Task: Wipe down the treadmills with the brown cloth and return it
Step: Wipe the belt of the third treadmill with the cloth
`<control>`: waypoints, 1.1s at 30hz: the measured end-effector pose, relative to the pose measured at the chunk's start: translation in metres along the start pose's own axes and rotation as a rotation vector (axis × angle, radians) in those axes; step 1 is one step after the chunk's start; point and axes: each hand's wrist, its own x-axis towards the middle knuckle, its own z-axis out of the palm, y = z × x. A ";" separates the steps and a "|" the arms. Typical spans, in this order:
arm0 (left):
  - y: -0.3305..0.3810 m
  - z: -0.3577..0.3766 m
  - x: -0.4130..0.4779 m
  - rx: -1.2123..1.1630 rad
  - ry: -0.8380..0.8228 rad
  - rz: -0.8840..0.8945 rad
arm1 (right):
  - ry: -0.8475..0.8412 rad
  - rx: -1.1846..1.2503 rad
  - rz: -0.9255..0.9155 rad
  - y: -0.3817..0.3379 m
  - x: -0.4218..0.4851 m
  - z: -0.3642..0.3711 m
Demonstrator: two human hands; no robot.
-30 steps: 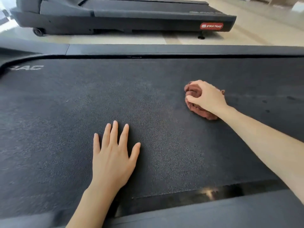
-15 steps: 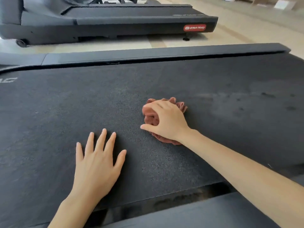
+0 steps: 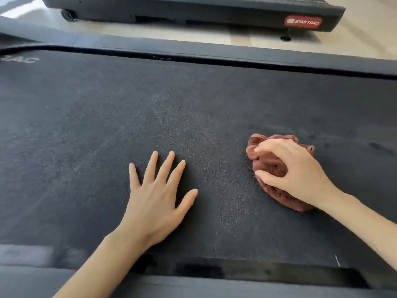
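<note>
Head view, my hands: right hand grips bunched brown cloth on treadmill belt; left hand flat, fingers spread, lower centre.

Red "STAR TRAC" badge on the far treadmill, partial white letters "AC" on the near treadmill belt

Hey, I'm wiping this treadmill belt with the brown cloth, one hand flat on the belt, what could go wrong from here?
The left hand lies flat on the treadmill belt; if you lean on it, the belt may slide under your weight. The right hand grips the brown cloth bunched into a wad, so each pass likely covers a narrow strip and could miss the dark marks to its right.
</note>
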 end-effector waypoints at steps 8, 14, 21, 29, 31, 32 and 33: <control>0.012 0.006 0.000 0.062 0.013 -0.040 | 0.111 -0.004 0.038 0.033 0.038 0.003; 0.016 0.005 0.000 0.063 0.013 -0.058 | 0.205 -0.139 0.304 0.025 0.111 0.030; 0.016 0.001 0.005 0.083 0.001 -0.054 | 0.086 -0.007 -0.001 -0.020 -0.036 0.005; 0.091 0.009 0.037 0.030 -0.043 0.199 | 0.053 -0.103 0.076 0.024 -0.108 -0.034; 0.105 0.015 0.041 0.057 -0.060 0.280 | 0.097 -0.158 0.236 0.056 -0.099 -0.047; 0.108 0.017 0.042 0.059 -0.060 0.308 | 0.129 -0.185 0.326 0.075 -0.098 -0.054; 0.109 0.019 0.042 0.046 -0.051 0.329 | 0.164 -0.206 0.427 0.095 -0.102 -0.063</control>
